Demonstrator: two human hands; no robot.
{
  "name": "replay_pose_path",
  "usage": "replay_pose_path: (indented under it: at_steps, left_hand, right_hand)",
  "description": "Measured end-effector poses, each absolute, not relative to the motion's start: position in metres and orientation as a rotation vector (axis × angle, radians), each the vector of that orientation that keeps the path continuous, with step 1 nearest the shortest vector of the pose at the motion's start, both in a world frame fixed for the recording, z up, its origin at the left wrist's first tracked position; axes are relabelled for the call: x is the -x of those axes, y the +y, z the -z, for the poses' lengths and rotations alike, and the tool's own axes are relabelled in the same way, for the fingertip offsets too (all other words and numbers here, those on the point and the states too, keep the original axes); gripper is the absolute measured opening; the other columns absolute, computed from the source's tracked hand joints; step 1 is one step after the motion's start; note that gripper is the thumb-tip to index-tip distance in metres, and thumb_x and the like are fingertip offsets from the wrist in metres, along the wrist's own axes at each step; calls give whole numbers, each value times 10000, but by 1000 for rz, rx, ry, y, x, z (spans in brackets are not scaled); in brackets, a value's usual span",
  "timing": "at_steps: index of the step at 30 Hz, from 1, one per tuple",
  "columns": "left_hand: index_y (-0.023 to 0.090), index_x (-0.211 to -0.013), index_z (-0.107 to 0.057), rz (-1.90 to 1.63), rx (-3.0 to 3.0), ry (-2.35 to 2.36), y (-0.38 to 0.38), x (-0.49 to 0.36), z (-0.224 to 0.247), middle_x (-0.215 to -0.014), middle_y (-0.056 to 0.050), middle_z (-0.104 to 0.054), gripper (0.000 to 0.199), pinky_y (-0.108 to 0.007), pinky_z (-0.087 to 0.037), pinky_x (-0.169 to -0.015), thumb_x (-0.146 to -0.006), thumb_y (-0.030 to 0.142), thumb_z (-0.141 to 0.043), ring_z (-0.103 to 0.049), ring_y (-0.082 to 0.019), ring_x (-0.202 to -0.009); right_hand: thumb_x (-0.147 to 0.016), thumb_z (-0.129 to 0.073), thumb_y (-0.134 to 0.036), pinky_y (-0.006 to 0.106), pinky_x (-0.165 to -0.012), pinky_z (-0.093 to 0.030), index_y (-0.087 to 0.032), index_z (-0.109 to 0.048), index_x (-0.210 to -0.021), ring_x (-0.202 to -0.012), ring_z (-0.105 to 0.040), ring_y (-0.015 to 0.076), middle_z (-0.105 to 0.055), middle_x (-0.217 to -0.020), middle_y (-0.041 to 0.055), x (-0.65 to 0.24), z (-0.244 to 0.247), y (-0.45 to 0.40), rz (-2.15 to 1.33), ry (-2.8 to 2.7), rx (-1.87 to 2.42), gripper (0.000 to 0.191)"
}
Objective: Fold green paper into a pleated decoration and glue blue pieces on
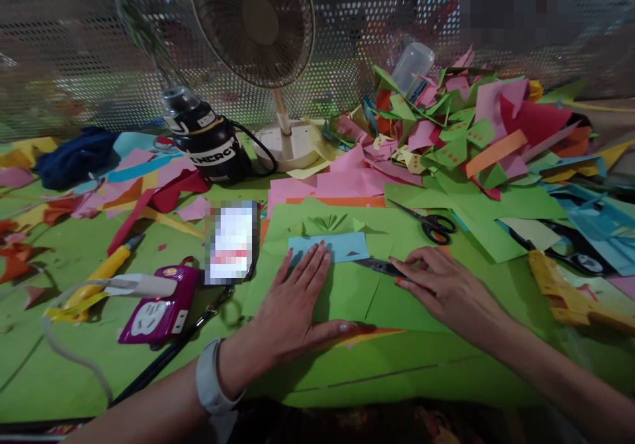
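My left hand (292, 305) lies flat with spread fingers on a green sheet (397, 308). Its fingertips press on the lower edge of a light-blue paper strip (342, 247). My right hand (441, 282) is closed around a slim dark craft knife (380, 266), whose pointed tip reaches the strip's lower right corner. A small dark triangle shows on the strip near that tip. Just above the strip stands a folded, fan-like green paper piece (328, 222). Black-handled scissors (436, 227) rest on the paper beyond my right hand.
Paper scraps (456, 133) are heaped at the back right. A fan (260, 20) and black bottle (213, 143) stand behind. Left of the sheet are a phone (231, 242), a purple device (161, 305) and a yellow-handled tool (102, 275). A yellow glue gun (555, 285) lies right.
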State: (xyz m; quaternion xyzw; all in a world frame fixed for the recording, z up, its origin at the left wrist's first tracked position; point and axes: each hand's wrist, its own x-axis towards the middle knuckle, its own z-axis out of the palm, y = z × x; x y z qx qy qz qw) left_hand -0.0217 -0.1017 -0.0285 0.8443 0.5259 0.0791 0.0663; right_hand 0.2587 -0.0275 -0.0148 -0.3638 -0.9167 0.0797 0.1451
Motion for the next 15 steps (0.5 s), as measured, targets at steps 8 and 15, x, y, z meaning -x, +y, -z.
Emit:
replay_pose_path:
  at_steps: [8, 15]
  left_hand:
    - [150, -1563, 7, -219, -2524, 1601, -102, 22, 34, -1598, -170, -212, 1037, -517, -146, -1187, -842, 808, -344, -220, -321, -1466]
    - [123, -1560, -66, -226, -2511, 1603, -103, 22, 33, -1590, -181, -229, 1027, -519, -122, -1189, -844, 813, -323, -212, -324, -1468]
  right_hand:
    - [-987, -457, -264, 390, -712, -566, -129, -662, -1239, -830, -620, 244, -634, -919, 125, -244, 17, -24, -121, -2690, 985, 352]
    - [-999, -435, -256, 381, -685, -571, -105, -671, -1207, -804, -616, 231, -637, -901, 123, -245, 11, -26, -145, -2695, 913, 350]
